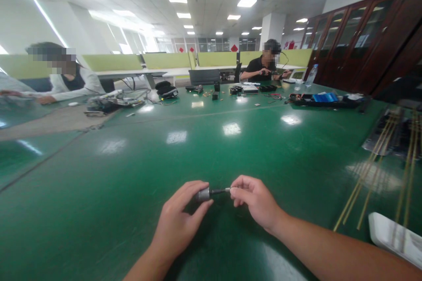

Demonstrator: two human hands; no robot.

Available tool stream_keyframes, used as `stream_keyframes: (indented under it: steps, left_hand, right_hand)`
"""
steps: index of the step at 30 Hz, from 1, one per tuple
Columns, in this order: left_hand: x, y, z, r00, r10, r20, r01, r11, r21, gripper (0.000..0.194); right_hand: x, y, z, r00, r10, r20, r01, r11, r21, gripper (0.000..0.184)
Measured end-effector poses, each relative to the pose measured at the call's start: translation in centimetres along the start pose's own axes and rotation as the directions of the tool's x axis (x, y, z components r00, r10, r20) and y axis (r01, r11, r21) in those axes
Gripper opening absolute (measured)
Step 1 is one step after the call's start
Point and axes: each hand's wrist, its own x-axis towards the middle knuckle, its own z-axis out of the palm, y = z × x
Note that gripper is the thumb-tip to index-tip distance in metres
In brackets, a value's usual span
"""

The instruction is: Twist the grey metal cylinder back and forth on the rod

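Tabletop: Through the head camera I look down on a glossy green tabletop (132, 162), ceiling lights mirrored in its surface.
Cylinder: A short grey cylinder (203, 194) sits between my hands, toward the middle of the near edge. I cannot tell whether it touches the surface.
Shaft: A thin dark shaft (217, 191) points rightward from the cylinder, ending in a bright tip (227, 189).
Left hand: My left hand (178, 211) pinches the cylinder, fingers above, thumb below.
Right hand: My right hand (255, 199) pinches the tip between thumb and curled fingers.
Near right corner: A white object (382, 230) lies here, partly cut off by the view. Long, thin sticks (372, 156) stretch along the right side, behind it.
Far right corner: A black tray (310, 103) holds something blue; a clear bottle (311, 77) stands just behind.
Far edge: A person (255, 69) in a dark top sits here, both hands raised. Small black parts (235, 90) are scattered before them.
Left edge: Another person (89, 81), in pale sleeves, leans on the surface.
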Motion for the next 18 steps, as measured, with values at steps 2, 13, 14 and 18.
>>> stream_keyframes:
  steps: [2, 13, 14, 18]
  left_hand:
    - [0.0, -0.1, -0.1, 1.000, -0.008, -0.011, 0.008, 1.000, 0.005, 0.024]
    - [0.7, -0.3, -1.3, 0.944, -0.266, -0.193, 0.282, 0.957, 0.062, 0.038]
    - [0.8, -0.1, -1.8, 0.922, -0.332, -0.200, 0.342, 0.940, 0.014, 0.040]
    - [-0.1, 0.1, -5.6, 0.881, -0.428, -0.202, 0.403, 0.902, -0.155, 0.041]
  right_hand:
    - [0.0, -0.1, 0.0, 1.000, 0.002, -0.004, -0.002, 1.000, 0.006, 0.016]
    - [0.2, 0.0, 0.1, 1.000, 0.001, -0.029, 0.002, 0.995, 0.096, 0.037]
    - [0.2, 0.0, 0.1, 1.000, 0.003, -0.028, -0.001, 0.995, 0.101, 0.040]
    - [0.2, 0.2, 0.2, 1.000, -0.003, -0.011, 0.004, 0.995, 0.102, 0.046]
